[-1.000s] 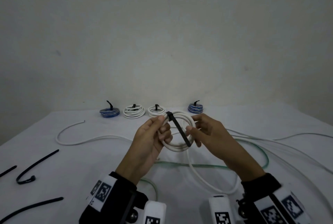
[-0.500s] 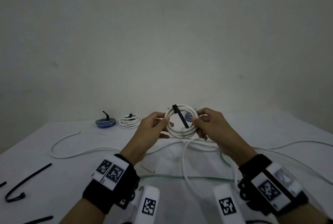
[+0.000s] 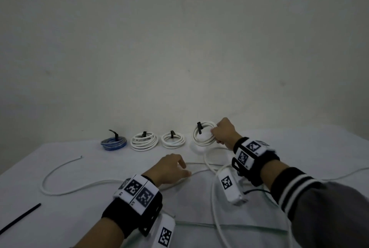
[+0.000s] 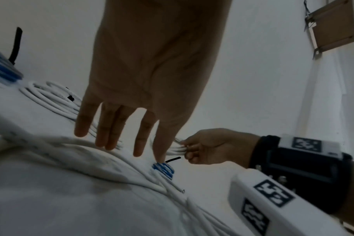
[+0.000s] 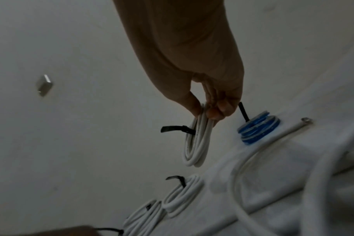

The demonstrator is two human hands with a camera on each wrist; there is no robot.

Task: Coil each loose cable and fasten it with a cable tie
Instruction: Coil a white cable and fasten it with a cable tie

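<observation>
head view: the right hand [image 3: 224, 132] pinches a tied white coil [image 3: 203, 134] above the cloth-covered table [image 3: 60, 217], at the right end of a row of finished coils [image 3: 143, 141], seemingly to add it there. left wrist view: the left hand [image 4: 131, 95] hangs with fingers straight and spread over a loose white cable [image 4: 91, 156], likely the next one. right wrist view: the smooth round coil dangles on edge, its flat black cable tie [image 5: 178, 129] jutting sideways, beside a blue coil [image 5: 259, 126].
</observation>
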